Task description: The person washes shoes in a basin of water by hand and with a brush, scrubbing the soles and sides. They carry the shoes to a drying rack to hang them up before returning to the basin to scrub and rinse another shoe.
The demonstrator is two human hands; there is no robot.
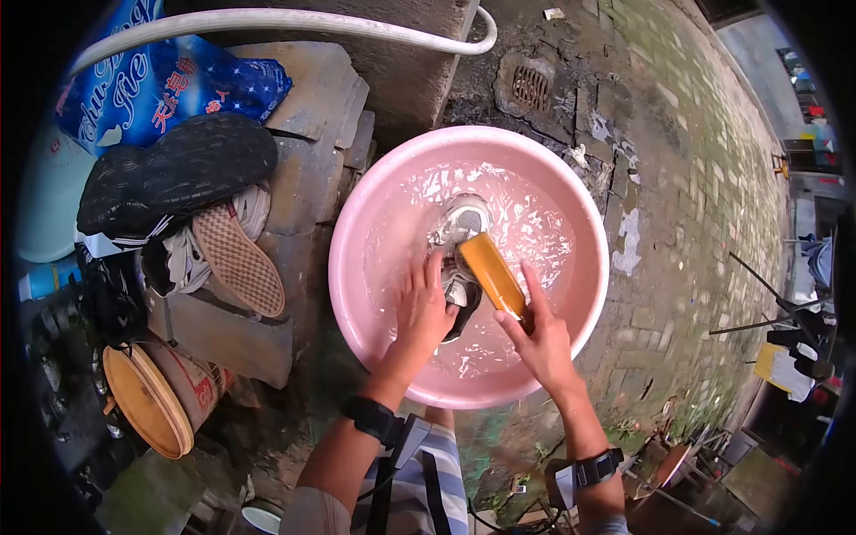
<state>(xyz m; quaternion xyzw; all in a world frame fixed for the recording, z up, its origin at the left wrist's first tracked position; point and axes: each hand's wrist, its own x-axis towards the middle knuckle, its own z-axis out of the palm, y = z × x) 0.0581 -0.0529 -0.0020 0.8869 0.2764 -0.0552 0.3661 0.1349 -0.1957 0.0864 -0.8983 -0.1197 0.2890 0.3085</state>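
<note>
A pink basin (346, 308) of water stands on the paved ground in front of me. In it lies a grey and white sneaker (467, 217), partly under water, its toe pointing away from me. My left hand (423, 303) grips the sneaker's left side, fingertips on its upper. In my right hand (535, 328) is a scrub brush (492, 275) with a smooth yellow-brown back. Its far end rests over the middle of the sneaker; the bristles are hidden beneath it.
Left of the basin, more shoes, one with a tan sole (239, 259), lie on stacked stone slabs (299, 183) beside a blue detergent bag (169, 85). A white hose (294, 18) crosses above. A yellow-lidded bucket (152, 401) lies lower left. A drain grate (532, 86) is beyond the basin.
</note>
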